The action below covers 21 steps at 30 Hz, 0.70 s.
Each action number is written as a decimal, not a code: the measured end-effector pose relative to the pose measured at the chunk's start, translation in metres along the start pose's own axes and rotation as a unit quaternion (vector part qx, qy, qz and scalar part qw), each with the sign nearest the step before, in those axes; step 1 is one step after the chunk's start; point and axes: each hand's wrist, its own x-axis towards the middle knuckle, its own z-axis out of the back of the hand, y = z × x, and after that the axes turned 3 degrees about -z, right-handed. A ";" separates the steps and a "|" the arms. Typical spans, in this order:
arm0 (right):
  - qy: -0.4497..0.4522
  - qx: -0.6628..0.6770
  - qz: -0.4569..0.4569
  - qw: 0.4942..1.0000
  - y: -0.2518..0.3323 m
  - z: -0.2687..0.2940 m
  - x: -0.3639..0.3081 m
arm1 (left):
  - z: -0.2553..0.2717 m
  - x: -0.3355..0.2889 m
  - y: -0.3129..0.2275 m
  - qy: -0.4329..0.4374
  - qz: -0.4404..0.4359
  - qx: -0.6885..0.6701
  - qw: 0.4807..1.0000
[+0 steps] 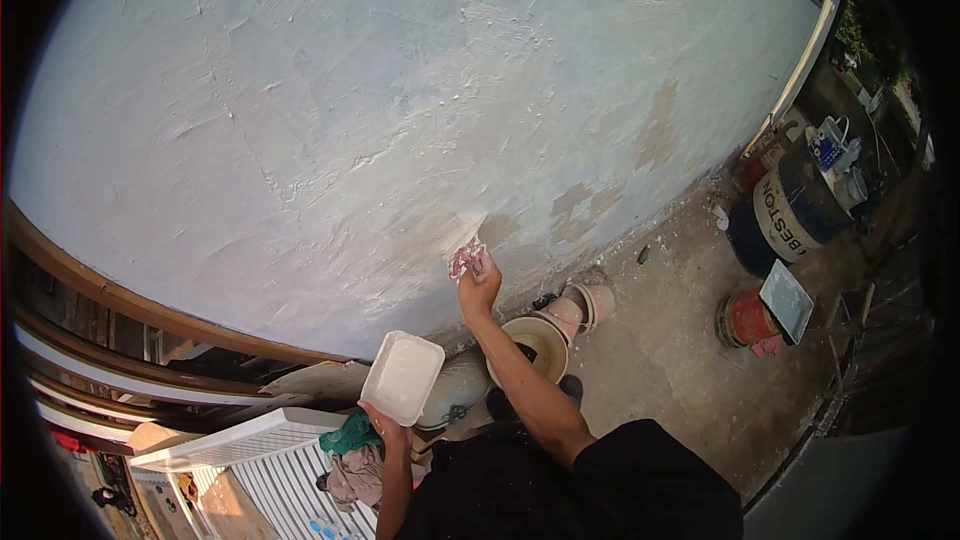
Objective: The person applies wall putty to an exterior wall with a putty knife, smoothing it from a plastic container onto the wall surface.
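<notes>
My left hand (388,424) grips a shallow, off-white rectangular tray (402,378) by its near edge, tilted beside the wall. Stretched out to the pale blue-white wall (330,90), my right hand (480,288) is closed around a small pinkish-red piece smeared with white paste (469,257). Whether this is a scraper or a rag I cannot make out. It is at the lower part of the wall, by a damp-looking, whiter streak. Bare grey-brown patches (585,210) show to the right of it, and rough white ridges run across the wall.
Below my right arm stand a round beige tub (545,345) and pinkish buckets (595,306). At right are a dark drum (785,215) and a red bucket (748,318) with a grey tray (787,302) on it. A white slatted bench (285,475) with cloths (357,477) is at lower left.
</notes>
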 end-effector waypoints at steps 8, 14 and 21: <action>-0.001 -0.132 0.004 0.991 0.034 -0.031 -0.036 | -0.001 0.013 0.004 0.005 0.006 -0.005 1.000; -0.034 -0.038 -0.065 0.997 -0.004 0.043 -0.018 | 0.004 0.018 0.004 -0.002 0.010 -0.010 1.000; -0.202 -0.098 -0.234 0.946 -0.073 0.080 0.064 | 0.005 0.008 -0.003 -0.001 0.000 0.001 1.000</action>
